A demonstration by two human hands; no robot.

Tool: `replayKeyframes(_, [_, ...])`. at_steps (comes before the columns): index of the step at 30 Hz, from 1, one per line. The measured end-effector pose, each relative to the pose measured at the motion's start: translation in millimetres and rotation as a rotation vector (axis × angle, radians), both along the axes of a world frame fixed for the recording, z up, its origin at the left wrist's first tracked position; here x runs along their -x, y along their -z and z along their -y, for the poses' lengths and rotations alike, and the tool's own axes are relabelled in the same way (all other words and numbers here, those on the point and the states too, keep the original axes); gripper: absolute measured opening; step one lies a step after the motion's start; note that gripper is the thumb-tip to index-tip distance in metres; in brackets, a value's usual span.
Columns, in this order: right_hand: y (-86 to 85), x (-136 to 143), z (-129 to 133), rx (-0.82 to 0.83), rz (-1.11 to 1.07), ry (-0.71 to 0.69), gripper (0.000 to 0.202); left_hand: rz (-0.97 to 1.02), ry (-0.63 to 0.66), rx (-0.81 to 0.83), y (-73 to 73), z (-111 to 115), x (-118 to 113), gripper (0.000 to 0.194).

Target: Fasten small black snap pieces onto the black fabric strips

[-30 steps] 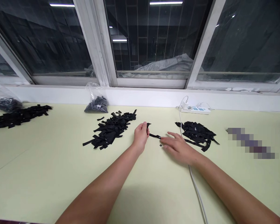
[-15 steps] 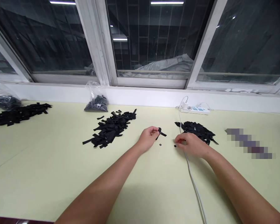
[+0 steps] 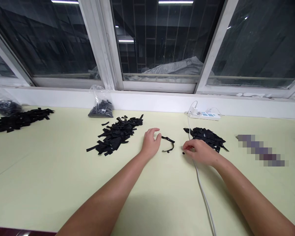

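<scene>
My left hand is open beside a curved black strap, its thumb and fingers apart and empty. The strap lies on the table in a loose C shape. Close to its lower end is a small black ring-like piece. Farther right, my right hand has its fingers curled towards the thumb, with a small black disc at the fingertips. Behind that hand is a pile of black straps, some with shiny spots, and a white cable passes under the hand.
Another pile of black strips lies left of centre, below a clear bag of black pieces. A further pile is at far left. A white power strip sits against the wall. At right is a blurred-out object.
My left hand has let go of the black strap and moved slightly left, its fingers spreading. The strap now lies on the table near the ring-like piece. My right hand has hardly moved.
</scene>
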State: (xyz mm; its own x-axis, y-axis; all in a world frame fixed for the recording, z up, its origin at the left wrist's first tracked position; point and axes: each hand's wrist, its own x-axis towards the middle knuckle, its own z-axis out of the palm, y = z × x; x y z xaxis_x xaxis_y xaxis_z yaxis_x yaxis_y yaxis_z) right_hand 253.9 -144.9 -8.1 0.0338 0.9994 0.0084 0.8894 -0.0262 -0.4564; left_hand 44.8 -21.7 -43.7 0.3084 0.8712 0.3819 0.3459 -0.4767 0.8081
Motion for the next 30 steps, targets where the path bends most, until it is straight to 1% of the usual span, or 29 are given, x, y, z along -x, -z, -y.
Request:
replayKeyframes(3, [1.6, -1, 0, 0.02, -0.005, -0.039, 0.015, -0.011, 0.132, -0.004, -1.1, 10, -3, 0.02])
replayKeyframes(6, [4.2, -1, -1, 0.024, -0.03, -0.041, 0.014, -0.097, 0.263, -0.039, -2.5, 21, -5, 0.017])
replayKeyframes(10, [5.7, -2, -2, 0.044, -0.092, -0.035, 0.014, -0.238, 0.379, -0.096, -3.9, 28, -5, 0.017])
replayKeyframes(12, [5.8, -1, -1, 0.052, -0.099, -0.031, 0.014, -0.27, 0.423, -0.116, -3.2, 28, -5, 0.015])
replayKeyframes(14, [5.9, 0, -1, 0.051, -0.093, -0.022, 0.014, -0.262, 0.437, -0.104, -1.5, 26, -6, 0.015])
replayKeyframes(18, [6.4, 6, -2, 0.001, -0.053, -0.009, 0.014, -0.236, 0.406, -0.064, 2.1, 22, -6, 0.021])
replayKeyframes(23, [5.8, 15, -2, -0.036, -0.013, 0.016, 0.012, -0.227, 0.377, -0.051, 2.4, 21, -6, 0.02])
replayKeyframes(30, [8.1, 14, -2, -0.061, -0.005, -0.016, 0.009, -0.235, 0.379, -0.064, 1.7, 21, -6, 0.02])
